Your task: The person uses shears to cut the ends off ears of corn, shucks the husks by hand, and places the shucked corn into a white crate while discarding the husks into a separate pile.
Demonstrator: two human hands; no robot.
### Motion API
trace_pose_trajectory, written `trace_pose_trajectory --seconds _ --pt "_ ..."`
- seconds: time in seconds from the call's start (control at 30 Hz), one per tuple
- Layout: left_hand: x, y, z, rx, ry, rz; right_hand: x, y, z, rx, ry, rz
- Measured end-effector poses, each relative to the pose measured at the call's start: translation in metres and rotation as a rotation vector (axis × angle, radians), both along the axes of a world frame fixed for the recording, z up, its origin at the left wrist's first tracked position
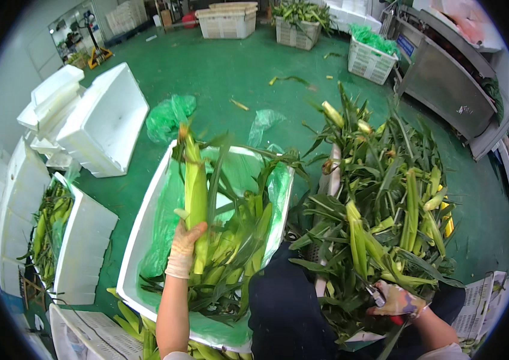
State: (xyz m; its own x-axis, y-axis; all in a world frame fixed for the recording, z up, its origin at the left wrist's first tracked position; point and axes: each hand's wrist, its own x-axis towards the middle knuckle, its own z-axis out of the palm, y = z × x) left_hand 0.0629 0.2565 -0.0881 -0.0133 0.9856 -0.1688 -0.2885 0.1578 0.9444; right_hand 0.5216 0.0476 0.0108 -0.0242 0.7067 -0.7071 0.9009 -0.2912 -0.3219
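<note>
My left hand [188,241] is wrapped round the lower part of a long ear of corn [195,186] in its green husk, held upright with its brown silk at the top. The ear is above a white foam box [146,240] lined with green plastic film, where several more husked ears [224,252] lie. At the right, my gloved right hand [401,300] is closed on a small metal hand tool [377,295], with a bit of red showing by the palm; its exact kind is unclear. Beneath that hand is a heap of corn leaves and husks [380,204].
White foam boxes [110,120] stand at the left, one holding green ears [56,222]. Slatted crates [227,23] line the back; another [372,60] holds green plastic. A metal machine [446,84] stands far right. Green film [170,117] and husk scraps lie on the floor.
</note>
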Motion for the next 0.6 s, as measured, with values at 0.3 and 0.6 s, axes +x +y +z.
trace_pose_trajectory --seconds 0.3,0.6 --pt "0.141 0.021 0.186 0.222 -0.495 -0.138 -0.072 -0.047 0.084 0.365 0.205 -0.058" --pt "0.293 -0.092 0.185 0.014 -0.839 -0.062 -0.107 -0.038 0.01 0.887 0.203 -0.63"
